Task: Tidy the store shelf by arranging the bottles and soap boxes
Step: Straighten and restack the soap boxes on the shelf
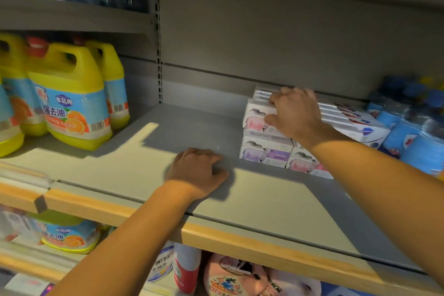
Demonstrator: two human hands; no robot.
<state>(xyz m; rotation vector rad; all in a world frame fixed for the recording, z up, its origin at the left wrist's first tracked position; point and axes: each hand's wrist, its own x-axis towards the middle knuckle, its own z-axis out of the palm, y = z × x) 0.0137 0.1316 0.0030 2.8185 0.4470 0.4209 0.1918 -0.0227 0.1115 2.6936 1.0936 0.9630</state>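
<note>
White soap boxes with pink and purple animal prints (264, 149) are stacked two high at the right of the grey shelf (149, 166). My right hand (294, 113) lies over the top left box (255, 115), fingers on its top and thumb on its front face. More white soap boxes with a blue logo (358, 125) lie flat behind and to the right. My left hand (195, 172) rests on the bare shelf near the front, fingers curled, holding nothing. Yellow detergent bottles with blue labels (72, 101) stand at the far left.
Blue bottles (413, 134) crowd the shelf's right end. A slotted upright post (158, 38) splits the back panel. The wooden price rail (240, 238) runs along the front edge. The lower shelf holds more yellow bottles (69, 235), a red can (186, 269) and pink packs (230, 279).
</note>
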